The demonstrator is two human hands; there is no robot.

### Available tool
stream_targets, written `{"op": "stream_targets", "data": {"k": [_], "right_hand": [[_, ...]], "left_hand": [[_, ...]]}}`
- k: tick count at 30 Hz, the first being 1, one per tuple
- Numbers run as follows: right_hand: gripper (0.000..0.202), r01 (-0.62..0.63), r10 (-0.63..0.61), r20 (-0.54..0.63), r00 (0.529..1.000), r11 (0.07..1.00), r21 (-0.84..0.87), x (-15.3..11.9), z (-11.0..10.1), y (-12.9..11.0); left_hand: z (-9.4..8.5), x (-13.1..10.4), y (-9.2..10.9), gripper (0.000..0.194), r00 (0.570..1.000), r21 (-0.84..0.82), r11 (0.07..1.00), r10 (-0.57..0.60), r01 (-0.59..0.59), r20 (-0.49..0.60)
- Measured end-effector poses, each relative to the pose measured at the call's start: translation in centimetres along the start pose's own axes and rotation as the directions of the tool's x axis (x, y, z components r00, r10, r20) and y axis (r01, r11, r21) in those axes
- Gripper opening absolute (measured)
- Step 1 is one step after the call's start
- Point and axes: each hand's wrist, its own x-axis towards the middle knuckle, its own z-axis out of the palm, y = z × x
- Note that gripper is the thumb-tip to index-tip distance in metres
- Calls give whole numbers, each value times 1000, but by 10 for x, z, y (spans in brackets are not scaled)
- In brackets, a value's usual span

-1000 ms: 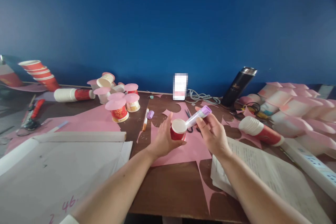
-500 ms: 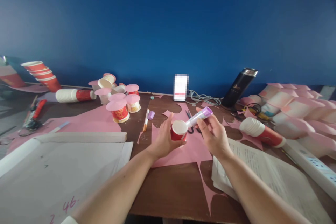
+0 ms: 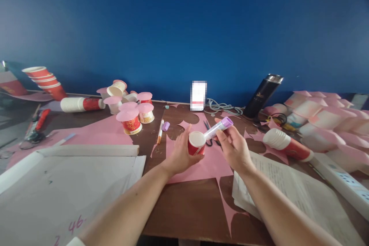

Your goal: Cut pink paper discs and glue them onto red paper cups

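A blue wall [image 3: 184, 27] filled the upper half of the frame. Below it a brown table [image 3: 184, 207] ran edge to edge, its left and right ends cut off. A white board [image 3: 66, 184] at lower left was cropped by the frame, its pink writing only partly readable. Printed papers [image 3: 300, 192] at lower right ran out of view. Rows of pink-topped cups [image 3: 325, 117] at far right blurred together. A small box [image 3: 198, 95] against the wall at center was pixelated. Pink paper [image 3: 207, 161] lay at center under the hands.

Both forearms reached in from the bottom edge. The left hand [image 3: 178, 155], just left of center, had its fingers wrapped around a red cup [image 3: 196, 143], held tilted with its white base showing; the cup's far side was hidden. The right hand [image 3: 235, 148] pinched a glue stick [image 3: 217, 128], whose lower end touched the cup's base and whose purple end pointed to the upper right.
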Motion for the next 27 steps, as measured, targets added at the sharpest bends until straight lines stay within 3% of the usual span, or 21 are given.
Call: {"op": "stream_targets", "data": {"k": [6, 12, 15, 19, 27], "right_hand": [[41, -16, 13, -19, 1000, 991, -135, 3, -3, 7], [43, -16, 15, -41, 999, 1000, -26, 1, -2, 2], [42, 5, -5, -4, 1000, 999, -47, 2, -2, 2], [41, 17, -23, -45, 999, 992, -126, 3, -3, 6], [41, 55, -56, -47, 997, 998, -28, -3, -3, -3]], "left_hand": [[-2, 1, 1, 98, 999, -40, 998, -46, 47, 27], [-2, 0, 3, 104, 996, -108, 991, -80, 83, 33], [-2, 0, 2, 104, 997, -107, 991, -78, 81, 28], [-3, 0, 2, 105, 996, -108, 990, -85, 89, 40], [0, 0, 4, 110, 993, -146, 982, -115, 116, 13]]}}
